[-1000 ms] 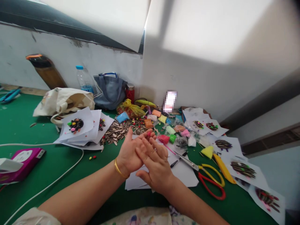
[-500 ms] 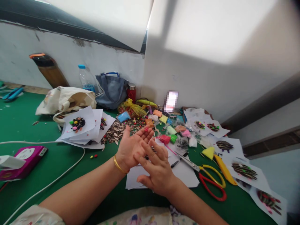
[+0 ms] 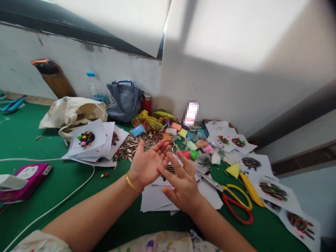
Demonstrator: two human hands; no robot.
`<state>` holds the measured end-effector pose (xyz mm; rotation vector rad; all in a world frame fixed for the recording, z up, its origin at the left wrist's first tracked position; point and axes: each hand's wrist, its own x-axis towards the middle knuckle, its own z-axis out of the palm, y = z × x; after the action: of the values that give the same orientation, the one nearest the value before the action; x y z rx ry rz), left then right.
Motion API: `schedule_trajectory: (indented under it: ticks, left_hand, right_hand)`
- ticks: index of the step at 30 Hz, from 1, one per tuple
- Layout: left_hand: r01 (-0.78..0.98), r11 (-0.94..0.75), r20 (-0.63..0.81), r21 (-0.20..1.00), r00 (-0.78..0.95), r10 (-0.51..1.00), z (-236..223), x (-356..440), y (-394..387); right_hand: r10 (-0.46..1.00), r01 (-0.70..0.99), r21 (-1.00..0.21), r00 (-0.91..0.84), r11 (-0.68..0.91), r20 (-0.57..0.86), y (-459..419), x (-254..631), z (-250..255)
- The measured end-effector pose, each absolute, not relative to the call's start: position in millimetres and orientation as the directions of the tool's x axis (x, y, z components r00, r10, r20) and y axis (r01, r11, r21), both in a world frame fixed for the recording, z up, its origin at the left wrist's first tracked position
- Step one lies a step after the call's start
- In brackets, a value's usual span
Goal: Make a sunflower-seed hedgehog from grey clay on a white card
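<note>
My left hand (image 3: 147,166) is turned palm up with its fingers stretched out. A small red-pink piece of what looks like modelling clay (image 3: 162,144) rests at its fingertips. Palm down and fingers spread, my right hand (image 3: 183,185) is just to the right, its fingertips by the left fingers; whether they touch I cannot tell. Below both hands lie white paper sheets (image 3: 157,199), the top one bearing a group of dark striped seeds (image 3: 171,169) partly hidden by my hands. Behind my left hand spreads a pile of sunflower seeds (image 3: 128,148).
Scissors (image 3: 223,189) with red and yellow handles lie right of the paper. Bags of coloured clay (image 3: 194,155) cluster beyond my hands. Seed-decorated sheets (image 3: 274,192) line the right, and more (image 3: 91,140) are stacked left. A white cable (image 3: 70,189) crosses the green table (image 3: 78,217).
My right hand has moved right, away from my left palm, uncovering more of the seeds on the paper. The red-pink piece stays at my left fingertips.
</note>
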<state>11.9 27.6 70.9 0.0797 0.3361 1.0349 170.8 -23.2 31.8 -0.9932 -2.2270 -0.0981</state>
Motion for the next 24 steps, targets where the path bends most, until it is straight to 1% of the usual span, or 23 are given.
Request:
schedule_trajectory:
  ticks: [3,5,7,9,11,13,15,17,20,24]
  left_hand:
    - [-0.795,0.564,-0.228,0.225,0.52,0.824,69.3,12.2,27.3]
    - [-0.776,0.587,-0.221,0.231,0.546,0.808,68.9,12.6,27.0]
    - [-0.796,0.56,-0.224,0.232,0.517,0.827,69.4,12.8,27.0]
    - [-0.813,0.534,-0.233,0.231,0.486,0.842,70.1,12.8,27.1]
    - [-0.795,0.559,-0.239,0.235,0.51,0.826,70.2,12.9,27.2]
    - [-0.778,0.581,-0.238,0.239,0.534,0.812,69.9,13.3,27.2]
    - [-0.793,0.56,-0.238,0.241,0.511,0.826,69.9,13.9,27.1]
    - [-0.806,0.54,-0.244,0.241,0.489,0.838,69.9,14.5,26.8]
    - [-0.771,0.589,-0.257,0.241,0.534,0.805,69.2,15.2,26.3]
    - [-0.796,0.557,-0.233,0.237,0.51,0.828,66.7,15.2,26.8]
  right_hand:
    - [0.613,0.657,-0.19,-0.506,0.73,0.606,-22.3,171.4,30.6]
    - [0.641,0.685,-0.204,-0.476,0.7,0.602,-21.5,172.1,30.6]
    - [0.649,0.696,-0.22,-0.442,0.684,0.619,-21.2,172.9,31.1]
    - [0.621,0.668,-0.215,-0.459,0.713,0.635,-21.6,172.9,31.9]
    - [0.603,0.644,-0.203,-0.492,0.738,0.628,-22.3,172.0,32.5]
    - [0.622,0.663,-0.207,-0.481,0.719,0.618,-22.6,171.2,33.2]
    - [0.632,0.679,-0.22,-0.447,0.7,0.633,-22.5,171.2,33.9]
    - [0.613,0.662,-0.217,-0.454,0.718,0.646,-22.1,171.4,34.1]
    - [0.61,0.648,-0.207,-0.49,0.733,0.623,-21.5,171.8,33.8]
    - [0.636,0.667,-0.254,-0.421,0.7,0.647,-21.1,172.9,33.9]
